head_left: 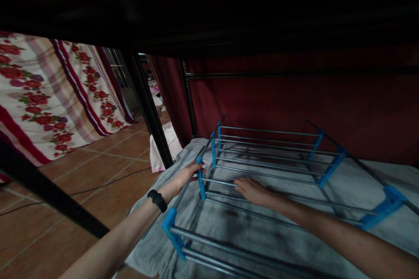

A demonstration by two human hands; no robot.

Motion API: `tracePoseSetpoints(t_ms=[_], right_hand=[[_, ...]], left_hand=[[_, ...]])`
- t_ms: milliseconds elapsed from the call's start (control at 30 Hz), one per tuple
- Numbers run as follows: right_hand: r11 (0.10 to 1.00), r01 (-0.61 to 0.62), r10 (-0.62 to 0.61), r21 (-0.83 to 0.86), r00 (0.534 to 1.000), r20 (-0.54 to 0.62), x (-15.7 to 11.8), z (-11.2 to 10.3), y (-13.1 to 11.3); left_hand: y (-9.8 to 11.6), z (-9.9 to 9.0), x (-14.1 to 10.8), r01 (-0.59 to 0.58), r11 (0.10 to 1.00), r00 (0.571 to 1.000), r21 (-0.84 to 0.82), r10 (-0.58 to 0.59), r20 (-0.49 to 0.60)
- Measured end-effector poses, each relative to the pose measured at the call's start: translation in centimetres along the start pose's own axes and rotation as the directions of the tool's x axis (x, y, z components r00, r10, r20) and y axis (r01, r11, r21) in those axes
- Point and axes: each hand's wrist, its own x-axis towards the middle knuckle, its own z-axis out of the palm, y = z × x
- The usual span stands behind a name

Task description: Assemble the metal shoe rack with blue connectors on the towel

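Note:
A rack of grey metal tubes and blue plastic connectors point(333, 166) lies on a grey blanket point(150, 244). It looks like a shoe rack on its side. My left hand point(187, 176), with a black band on the wrist, is closed around the rack's left side at a blue connector point(201, 189); some fingertips are hidden behind it. The fingers of my right hand point(252, 191) are closed on a metal tube point(218, 181) that runs into that same connector. My right thumb is mostly hidden. Other tubes cross the rack in front of and behind my hands.
A dark surface point(209, 8) hangs low overhead, held by black metal posts point(149, 104). Behind the rack is a dark red curtain point(268, 104). At left, a floral cloth point(65, 96) hangs above a tiled floor point(108, 170) crossed by a black cable point(108, 184).

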Motion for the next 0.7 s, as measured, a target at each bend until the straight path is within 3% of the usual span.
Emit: tracePoseSetpoints(t_ms=[167, 367, 533, 700], right_hand=[[0.998, -0.054, 0.054, -0.024, 0.999, 0.006, 0.0, -0.5, -0.9], [0.982, -0.032, 0.04, -0.185, 0.999, 0.038, 0.1, -0.7, -1.9], [0.979, -0.028, 0.044, -0.204, 0.996, 0.075, 0.4, -0.8, -1.6], [0.984, -0.022, 0.035, -0.179, 0.997, 0.071, 0.3, -0.9, -1.4]], left_hand=[[-0.2, -0.1, 0.1, -0.02, 1.0, 1.0, 0.005, 0.02, 0.018], [-0.1, 0.0, 0.1, -0.013, 1.0, 1.0, -0.018, 0.014, 0.01], [-0.1, 0.1, 0.0, -0.034, 0.998, 0.999, -0.055, 0.036, 0.036], [-0.7, 0.0, 0.5, 0.044, 0.989, 0.999, -0.141, -0.044, 0.003]])
